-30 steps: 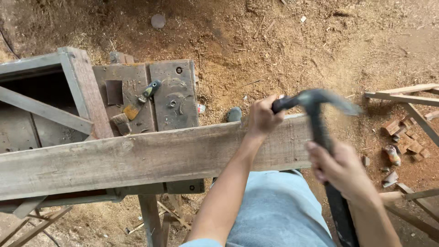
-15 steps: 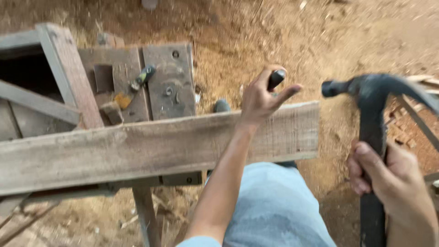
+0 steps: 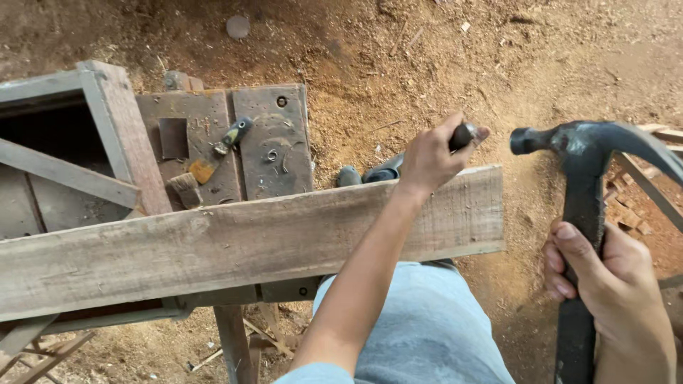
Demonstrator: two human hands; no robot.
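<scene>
Now the left hand (image 3: 430, 158) pinches a small dark tool (image 3: 462, 135) at the long weathered wooden plank (image 3: 235, 249) on the worktop — right hand (image 3: 605, 284) grips the raised black claw hammer (image 3: 580, 213), needing a square strike.

Hammer (image 3: 585, 185) — claw cut off at the right edge, handle bottom off-frame below the right hand (image 3: 605, 284). Dark tool (image 3: 462, 135) in the left hand (image 3: 430, 156) — mostly hidden by fingers, kind unclear.

Single head-worn view, steeply downward, close over the hands (image 3: 427, 153)
</scene>
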